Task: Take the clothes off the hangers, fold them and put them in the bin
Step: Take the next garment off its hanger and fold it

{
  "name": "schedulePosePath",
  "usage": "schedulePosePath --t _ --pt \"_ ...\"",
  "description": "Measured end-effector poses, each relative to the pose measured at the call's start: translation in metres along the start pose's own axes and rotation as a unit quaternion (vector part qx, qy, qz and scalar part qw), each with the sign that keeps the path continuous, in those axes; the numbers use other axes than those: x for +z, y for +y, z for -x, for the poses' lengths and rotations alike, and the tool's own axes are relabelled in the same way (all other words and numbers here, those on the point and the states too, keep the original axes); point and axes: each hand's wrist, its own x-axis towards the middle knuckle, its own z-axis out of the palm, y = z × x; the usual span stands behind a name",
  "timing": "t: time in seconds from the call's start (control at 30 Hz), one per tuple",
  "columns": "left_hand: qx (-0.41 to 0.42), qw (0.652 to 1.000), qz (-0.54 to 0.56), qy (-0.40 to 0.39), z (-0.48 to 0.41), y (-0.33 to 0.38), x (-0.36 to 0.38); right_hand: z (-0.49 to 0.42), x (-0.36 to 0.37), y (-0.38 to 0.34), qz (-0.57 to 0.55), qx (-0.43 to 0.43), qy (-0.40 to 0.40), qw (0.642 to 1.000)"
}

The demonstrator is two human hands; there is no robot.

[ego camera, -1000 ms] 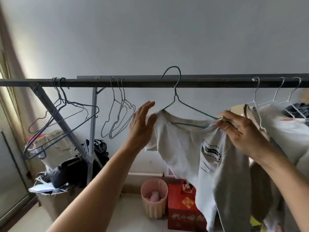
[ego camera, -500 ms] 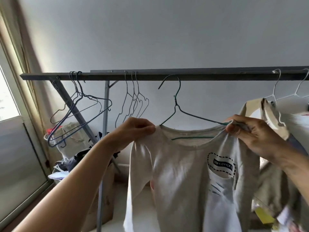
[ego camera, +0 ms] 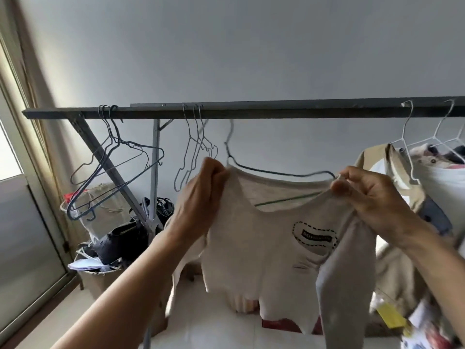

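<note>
A pale grey long-sleeved shirt (ego camera: 254, 243) with a dashed black badge on its chest hangs in front of me. My left hand (ego camera: 201, 190) grips its left shoulder. My right hand (ego camera: 370, 195) pinches its right shoulder. A dark wire hanger (ego camera: 281, 172) is still inside the neck, its hook blurred just under the dark metal rail (ego camera: 276, 112). Further clothes, a beige garment (ego camera: 392, 170) and a white one (ego camera: 442, 187), hang on white hangers at the right.
Bare wire hangers hang on the rail at the left (ego camera: 113, 170) and left of centre (ego camera: 196, 152). A slanted rack brace (ego camera: 110, 170) and an upright post (ego camera: 154, 170) stand behind them. A box heaped with dark items (ego camera: 118, 245) sits below. A window (ego camera: 22, 222) is at the left.
My left hand went from open beside the shirt to gripping its left shoulder. The hanger's hook has dropped from above the rail to just below it, and the shirt now hangs spread between both hands.
</note>
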Motion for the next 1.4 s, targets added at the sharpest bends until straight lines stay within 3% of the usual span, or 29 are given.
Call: schedulePosePath --t 0.1,0.2,0.3,0.4,0.53,0.73,0.87,1.0,1.1,1.4 --pt "-0.059 0.997 0.020 0.045 0.004 -0.003 -0.005 0.007 -0.003 0.006 0.010 0.022 0.042 0.999" --pt "-0.070 0.997 0.015 0.028 0.008 0.003 0.000 0.011 0.008 0.007 0.012 0.023 -0.007 1.000" --pt "-0.054 0.998 0.011 0.011 0.010 0.009 0.004 0.010 0.022 0.001 -0.084 0.037 -0.051 0.994" --pt "-0.044 0.999 0.003 -0.014 0.016 0.010 0.007 0.007 0.033 -0.007 -0.124 0.043 -0.020 0.991" --pt "-0.089 0.996 0.002 -0.029 0.026 -0.004 0.007 0.003 0.037 -0.009 -0.118 0.036 0.018 0.992" --pt "-0.233 0.971 -0.014 -0.045 0.040 -0.029 -0.003 -0.017 0.014 -0.011 -0.016 0.008 0.142 0.990" --pt "-0.247 0.962 -0.059 -0.099 0.040 -0.038 -0.008 -0.038 0.019 -0.018 0.140 -0.068 0.218 0.963" --pt "-0.237 0.959 -0.085 -0.128 0.031 -0.036 -0.011 -0.068 0.056 -0.035 0.257 -0.133 0.285 0.914" --pt "-0.234 0.963 -0.063 -0.120 0.024 -0.035 -0.015 -0.089 0.080 -0.042 0.346 -0.101 0.258 0.896" --pt "-0.189 0.968 -0.034 -0.160 0.010 -0.039 -0.034 -0.077 0.142 -0.044 0.513 0.010 0.064 0.856"
